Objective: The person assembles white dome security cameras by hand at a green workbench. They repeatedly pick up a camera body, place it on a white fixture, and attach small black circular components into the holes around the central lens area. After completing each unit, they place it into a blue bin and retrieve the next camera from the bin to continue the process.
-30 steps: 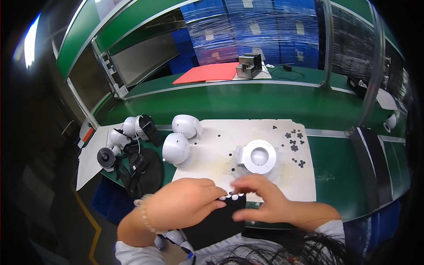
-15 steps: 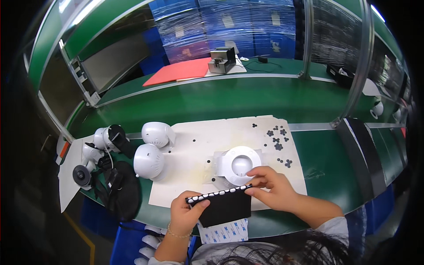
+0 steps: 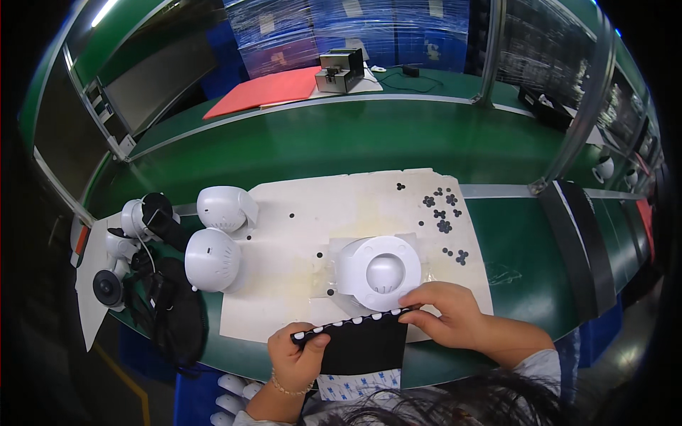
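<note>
On the green workbench (image 3: 341,142), a white mat (image 3: 305,234) bears domed housings (image 3: 213,259).

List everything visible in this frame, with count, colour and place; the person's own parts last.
Black sheet: one, row of white dots on top edge, held at near edge.
Round housing: one, white, mat centre.
Domes: two, white, mat's left end.
Mat: one, cream, on green bench.
Black dots: many, mat's right.
Camera parts: several, white and black, far left.
Red sheet: one, far bench.
Left hand: grips sheet's left end.
Right hand: pinches sheet's right corner.
</note>
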A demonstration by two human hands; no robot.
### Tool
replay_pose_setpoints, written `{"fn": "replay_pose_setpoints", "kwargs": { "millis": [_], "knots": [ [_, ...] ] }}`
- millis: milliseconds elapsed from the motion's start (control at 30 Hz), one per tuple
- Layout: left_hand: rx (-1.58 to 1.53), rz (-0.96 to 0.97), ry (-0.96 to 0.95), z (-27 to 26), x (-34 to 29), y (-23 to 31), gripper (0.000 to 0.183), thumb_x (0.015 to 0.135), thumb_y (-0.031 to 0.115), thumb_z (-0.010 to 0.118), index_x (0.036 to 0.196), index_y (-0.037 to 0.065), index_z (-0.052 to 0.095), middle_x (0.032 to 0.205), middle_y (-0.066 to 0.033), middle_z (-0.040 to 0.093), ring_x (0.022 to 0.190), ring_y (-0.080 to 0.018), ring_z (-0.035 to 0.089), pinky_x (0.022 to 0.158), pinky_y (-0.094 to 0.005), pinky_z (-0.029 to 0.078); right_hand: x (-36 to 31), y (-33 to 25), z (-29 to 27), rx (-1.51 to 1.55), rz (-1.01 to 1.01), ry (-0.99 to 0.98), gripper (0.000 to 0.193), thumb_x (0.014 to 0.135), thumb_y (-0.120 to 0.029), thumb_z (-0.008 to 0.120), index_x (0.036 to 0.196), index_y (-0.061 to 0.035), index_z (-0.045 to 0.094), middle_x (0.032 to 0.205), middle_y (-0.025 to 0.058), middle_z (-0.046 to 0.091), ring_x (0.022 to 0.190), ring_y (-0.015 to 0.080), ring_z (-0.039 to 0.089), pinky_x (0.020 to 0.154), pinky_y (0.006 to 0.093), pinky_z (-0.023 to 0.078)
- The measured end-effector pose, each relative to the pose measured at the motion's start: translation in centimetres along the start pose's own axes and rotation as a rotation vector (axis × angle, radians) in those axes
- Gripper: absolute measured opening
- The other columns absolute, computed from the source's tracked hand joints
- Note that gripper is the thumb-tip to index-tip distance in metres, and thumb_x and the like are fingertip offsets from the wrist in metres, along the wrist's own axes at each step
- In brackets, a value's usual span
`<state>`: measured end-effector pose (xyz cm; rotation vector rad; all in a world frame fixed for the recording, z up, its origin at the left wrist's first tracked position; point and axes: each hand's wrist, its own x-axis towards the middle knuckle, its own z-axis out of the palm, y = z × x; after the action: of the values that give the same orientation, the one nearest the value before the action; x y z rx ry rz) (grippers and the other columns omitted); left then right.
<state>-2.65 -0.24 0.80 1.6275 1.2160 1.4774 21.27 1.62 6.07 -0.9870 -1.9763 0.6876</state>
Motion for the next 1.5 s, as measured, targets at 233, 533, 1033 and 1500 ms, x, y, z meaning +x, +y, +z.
{"fn": "replay_pose_setpoints", "kwargs": {
  "millis": [233, 533, 1033, 1500],
  "knots": [
    [-0.146, 0.001, -0.092, -0.2, 0.8, 0.4, 0.026, 0.068, 0.015, 0.073, 0.071, -0.002, 0.054, 0.058, -0.0060, 0.055, 0.051, -0.0097, 0.049, 0.049, -0.0219, 0.039, -0.2, 0.0, 0.4, 0.083, 0.099, 0.020, 0.016, 0.072, -0.007, 0.067, 0.086, -0.0037, 0.060, 0.080, 0.0097, 0.062, 0.069, 0.0192, 0.062, 0.063, 0.0265, 0.048],
    [-0.140, -0.038, -0.140, -0.4, 0.8, 0.2, 0.022, 0.061, 0.004, 0.076, 0.065, -0.001, 0.055, 0.055, -0.0065, 0.052, 0.047, -0.0116, 0.047, 0.045, -0.0228, 0.036, 0.8, 0.5, -1.3, -0.012, -0.375, 0.065, 0.019, 0.071, -0.008, 0.067, 0.089, -0.0088, 0.060, 0.095, 0.0057, 0.059, 0.092, 0.0228, 0.057, 0.076, 0.0340, 0.044],
    [0.037, 0.239, -0.224, 0.4, 1.7, 0.9, 0.021, 0.053, 0.001, 0.076, 0.069, 0.003, 0.062, 0.051, -0.0070, 0.050, 0.042, -0.0176, 0.046, 0.041, -0.0264, 0.032, 0.1, 0.7, 0.7, 0.023, -0.202, -0.023, 0.035, 0.072, -0.005, 0.064, 0.105, -0.0087, 0.053, 0.083, 0.0047, 0.059, 0.074, 0.0234, 0.057, 0.065, 0.0334, 0.045],
    [0.118, 0.247, -0.226, 0.4, 1.6, 1.3, 0.021, 0.059, 0.000, 0.074, 0.071, 0.002, 0.057, 0.054, -0.0087, 0.053, 0.043, -0.0165, 0.050, 0.042, -0.0243, 0.037, 0.7, 0.9, 1.4, 0.180, -0.302, -0.167, 0.037, 0.074, -0.007, 0.061, 0.108, -0.0171, 0.052, 0.095, 0.0063, 0.055, 0.083, 0.0202, 0.056, 0.062, 0.0336, 0.043]
  ]
}}
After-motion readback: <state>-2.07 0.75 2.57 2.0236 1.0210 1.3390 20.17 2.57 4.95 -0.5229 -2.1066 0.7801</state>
